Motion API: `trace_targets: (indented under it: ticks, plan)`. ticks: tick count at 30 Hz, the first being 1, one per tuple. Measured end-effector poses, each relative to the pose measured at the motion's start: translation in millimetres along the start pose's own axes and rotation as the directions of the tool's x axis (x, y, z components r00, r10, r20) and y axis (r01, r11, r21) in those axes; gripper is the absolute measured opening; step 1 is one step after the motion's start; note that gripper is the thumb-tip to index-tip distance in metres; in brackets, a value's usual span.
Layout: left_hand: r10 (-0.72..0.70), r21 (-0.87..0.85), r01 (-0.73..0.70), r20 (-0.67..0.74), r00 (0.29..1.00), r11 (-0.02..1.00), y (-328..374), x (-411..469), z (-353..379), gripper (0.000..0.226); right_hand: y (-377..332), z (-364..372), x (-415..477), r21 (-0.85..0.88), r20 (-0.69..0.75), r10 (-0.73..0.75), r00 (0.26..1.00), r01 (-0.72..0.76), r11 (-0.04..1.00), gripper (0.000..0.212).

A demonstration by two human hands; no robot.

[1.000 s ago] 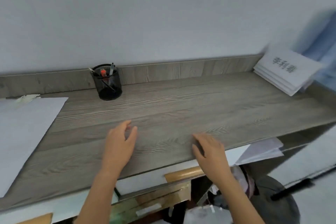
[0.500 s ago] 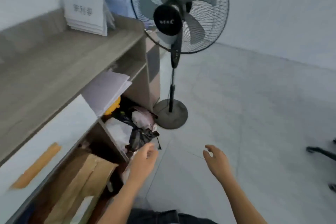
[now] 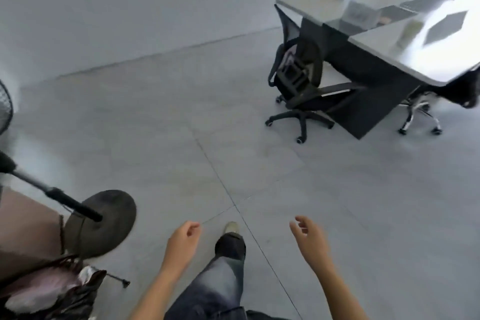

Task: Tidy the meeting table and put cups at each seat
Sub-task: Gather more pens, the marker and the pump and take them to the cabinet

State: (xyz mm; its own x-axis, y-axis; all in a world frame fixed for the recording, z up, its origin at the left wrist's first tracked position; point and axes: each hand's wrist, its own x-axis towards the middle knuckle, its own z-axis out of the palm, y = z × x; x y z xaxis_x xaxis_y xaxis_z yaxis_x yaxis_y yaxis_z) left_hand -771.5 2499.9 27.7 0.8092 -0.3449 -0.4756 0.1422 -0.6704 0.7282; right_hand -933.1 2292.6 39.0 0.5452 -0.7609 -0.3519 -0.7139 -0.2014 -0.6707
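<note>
- Looking down at the grey tiled floor (image 3: 259, 138), I have my left hand (image 3: 183, 243) and right hand (image 3: 310, 238) held out low, apart from each other, fingers loosely curled, both empty.
- My shoe (image 3: 231, 228) shows between them.
- The meeting table (image 3: 415, 41) stands at upper right, well apart from me; flat items on its glossy top are too blurred to identify.
- Black office chair (image 3: 298, 80) is tucked at its near end.
- Fan base (image 3: 104, 221) sits at lower left.

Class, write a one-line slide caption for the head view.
Empty left hand and right hand above grey floor; meeting table and office chair far right.
</note>
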Motion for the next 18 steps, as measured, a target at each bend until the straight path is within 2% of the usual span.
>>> trace_targets:
  ticks: [3,6,11,15,18]
  plan:
    - [0.101,0.013,-0.102,0.033,0.994,0.995,51,35,17,0.023,5,-34,32,0.09,-0.14,0.096,0.985,-0.084,0.992,0.034]
    - [0.176,0.013,-0.177,0.065,0.982,0.984,101,72,33,0.025,-7,-55,66,0.145,-0.235,0.089,0.968,-0.055,0.988,0.032]
    - [0.283,0.021,-0.29,0.165,0.945,0.957,176,129,67,0.024,-14,-77,113,0.068,-0.292,0.092,0.952,-0.075,0.995,0.032]
    - [0.295,0.037,-0.314,0.254,0.921,0.949,212,165,103,0.019,-5,-90,146,0.096,-0.328,0.189,0.926,-0.166,0.981,0.036]
    - [0.248,0.097,-0.298,0.351,0.903,0.949,226,186,137,0.015,10,-95,152,0.162,-0.379,0.287,0.88,-0.242,0.956,0.04]
